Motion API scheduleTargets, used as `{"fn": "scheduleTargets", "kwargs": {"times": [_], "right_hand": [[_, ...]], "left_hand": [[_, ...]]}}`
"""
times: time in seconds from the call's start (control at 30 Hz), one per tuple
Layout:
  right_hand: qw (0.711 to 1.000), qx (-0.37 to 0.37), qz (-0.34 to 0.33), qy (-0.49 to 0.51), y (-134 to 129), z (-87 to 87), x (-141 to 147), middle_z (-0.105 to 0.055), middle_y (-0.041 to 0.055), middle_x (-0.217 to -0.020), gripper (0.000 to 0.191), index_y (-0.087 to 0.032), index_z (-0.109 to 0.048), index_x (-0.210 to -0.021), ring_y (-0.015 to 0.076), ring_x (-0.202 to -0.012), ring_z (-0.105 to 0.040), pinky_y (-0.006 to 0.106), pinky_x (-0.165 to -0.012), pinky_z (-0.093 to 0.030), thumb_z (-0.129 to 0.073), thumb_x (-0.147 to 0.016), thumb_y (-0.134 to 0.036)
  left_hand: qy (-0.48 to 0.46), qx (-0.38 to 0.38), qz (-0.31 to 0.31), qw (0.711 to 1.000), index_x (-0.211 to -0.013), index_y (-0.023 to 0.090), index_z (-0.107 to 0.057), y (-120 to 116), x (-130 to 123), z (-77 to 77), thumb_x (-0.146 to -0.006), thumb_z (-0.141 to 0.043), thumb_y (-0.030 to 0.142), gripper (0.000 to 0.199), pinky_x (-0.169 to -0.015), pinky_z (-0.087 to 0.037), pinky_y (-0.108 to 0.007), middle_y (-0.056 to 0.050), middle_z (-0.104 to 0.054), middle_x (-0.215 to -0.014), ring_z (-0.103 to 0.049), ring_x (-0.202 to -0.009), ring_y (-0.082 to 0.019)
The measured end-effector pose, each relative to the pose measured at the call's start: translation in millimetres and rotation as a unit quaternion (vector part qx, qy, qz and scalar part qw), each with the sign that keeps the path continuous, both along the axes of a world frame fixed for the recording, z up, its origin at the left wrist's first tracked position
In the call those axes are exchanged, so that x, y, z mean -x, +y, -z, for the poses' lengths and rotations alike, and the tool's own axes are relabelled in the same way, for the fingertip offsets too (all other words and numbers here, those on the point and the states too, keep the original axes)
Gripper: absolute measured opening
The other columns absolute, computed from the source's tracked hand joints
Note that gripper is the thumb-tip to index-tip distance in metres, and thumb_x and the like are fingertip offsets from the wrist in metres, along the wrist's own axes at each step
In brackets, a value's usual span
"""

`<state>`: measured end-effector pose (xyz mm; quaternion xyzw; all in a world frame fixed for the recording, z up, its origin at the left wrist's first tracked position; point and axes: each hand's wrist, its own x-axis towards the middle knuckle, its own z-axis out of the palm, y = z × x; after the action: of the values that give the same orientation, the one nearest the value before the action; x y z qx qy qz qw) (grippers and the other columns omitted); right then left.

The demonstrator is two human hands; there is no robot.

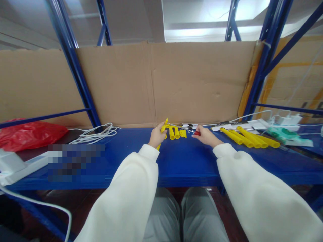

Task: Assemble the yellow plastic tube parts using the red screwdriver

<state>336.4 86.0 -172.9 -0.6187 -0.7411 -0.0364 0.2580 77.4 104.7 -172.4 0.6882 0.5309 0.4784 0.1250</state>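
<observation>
The left hand has its grip closed around a yellow part, just left of the short yellow tubes. The right hand, right of those tubes, has its grip closed on a red-handled screwdriver. Its thin, shiny rod points at the yellow part; I can't tell if they touch. This looks like a screwing step, so the next move seems to need a steady hold and gentle turning. The short tubes look smooth, round and hollow, like plastic. Behind them stands flat brown cardboard.

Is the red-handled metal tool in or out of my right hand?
In: your right hand grips the tool by its red handle.
</observation>
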Motion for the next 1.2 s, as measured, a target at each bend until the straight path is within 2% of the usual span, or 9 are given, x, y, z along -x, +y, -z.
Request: {"fn": "scheduleTargets", "kwargs": {"times": [0.17,0.27,0.43,0.57,0.63,0.83,1.0,1.2], "right_hand": [[0.999,0.026,-0.006,-0.017,-0.5,0.7,3.1,-0.072,0.0109,-0.089,0.021,-0.018,-0.061,-0.092,0.0216,-0.080,-0.066,0.028,-0.070,-0.046,-0.053,-0.095,-0.037],[0.999,0.028,-0.023,-0.041,-0.9,-1.2,4.1,-0.073,0.0122,-0.090,0.028,-0.018,-0.063,-0.083,0.0218,-0.081,-0.066,0.028,-0.072,-0.046,-0.045,-0.098,-0.032],[0.999,0.013,-0.027,-0.046,0.5,-2.5,1.0,-0.072,0.0097,-0.087,0.022,-0.017,-0.064,-0.079,0.0200,-0.078,-0.065,0.027,-0.069,-0.043,-0.053,-0.094,-0.029],[0.999,0.002,0.007,-0.038,4.5,-0.8,-6.2,-0.072,0.0064,-0.085,0.016,-0.019,-0.066,-0.081,0.0200,-0.078,-0.064,0.027,-0.068,-0.042,-0.063,-0.087,-0.033],[0.999,-0.003,0.021,-0.032,6.7,-0.1,-10.2,-0.071,0.0051,-0.084,0.015,-0.020,-0.066,-0.080,0.0204,-0.078,-0.064,0.028,-0.069,-0.043,-0.064,-0.086,-0.034],[0.999,0.000,0.049,-0.021,11.5,2.0,-16.8,-0.069,0.0033,-0.081,0.017,-0.023,-0.062,-0.075,0.0210,-0.078,-0.063,0.029,-0.066,-0.043,-0.069,-0.080,-0.036],[0.999,-0.016,0.028,-0.013,13.9,6.0,-17.1,-0.064,0.0001,-0.072,0.021,-0.023,-0.056,-0.073,0.0182,-0.069,-0.060,0.027,-0.061,-0.042,-0.073,-0.076,-0.035],[1.000,0.015,0.015,-0.002,9.7,5.7,-13.9,-0.065,0.0001,-0.073,0.021,-0.023,-0.055,-0.078,0.0181,-0.068,-0.062,0.026,-0.061,-0.042,-0.074,-0.075,-0.030]], "left_hand": [[-0.010,0.024,0.014,1.000,-0.138,0.019,-0.059,1.1,-0.4,0.4,-0.085,-0.063,0.010,0.054,-0.094,-0.055,-0.035,-0.010,-0.070,-0.126,-0.069,-0.111,-0.024],[-0.015,0.026,0.010,0.999,-0.137,0.019,-0.060,-0.3,-1.1,-1.0,-0.085,-0.063,0.009,0.053,-0.092,-0.056,-0.033,-0.010,-0.070,-0.126,-0.070,-0.107,-0.022],[-0.017,0.046,0.016,0.999,-0.137,0.018,-0.060,-2.9,-2.4,-2.5,-0.085,-0.064,0.009,0.053,-0.081,-0.058,-0.029,-0.010,-0.071,-0.121,-0.073,-0.086,-0.017],[-0.012,0.065,0.034,0.997,-0.141,0.021,-0.057,-4.5,-3.5,-1.5,-0.088,-0.061,0.011,0.054,-0.065,-0.057,-0.024,-0.005,-0.075,-0.099,-0.065,-0.058,-0.010],[-0.009,0.067,0.049,0.997,-0.141,0.021,-0.056,-5.6,-4.1,-1.4,-0.087,-0.060,0.010,0.055,-0.059,-0.054,-0.022,-0.003,-0.075,-0.091,-0.060,-0.050,-0.007],[-0.003,0.067,0.082,0.994,-0.141,0.019,-0.056,-9.5,-4.6,-4.0,-0.085,-0.061,0.007,0.057,-0.052,-0.050,-0.018,-0.002,-0.073,-0.083,-0.052,-0.045,-0.005],[0.006,0.081,0.066,0.995,-0.138,0.018,-0.059,-8.3,-3.2,-3.6,-0.084,-0.063,0.009,0.055,-0.056,-0.052,-0.020,0.000,-0.071,-0.078,-0.053,-0.044,-0.006],[-0.019,0.131,0.075,0.988,-0.143,0.015,-0.053,-4.5,-2.6,-0.8,-0.084,-0.064,0.012,0.059,-0.049,-0.049,-0.018,0.001,-0.069,-0.074,-0.054,-0.044,-0.006]]}}
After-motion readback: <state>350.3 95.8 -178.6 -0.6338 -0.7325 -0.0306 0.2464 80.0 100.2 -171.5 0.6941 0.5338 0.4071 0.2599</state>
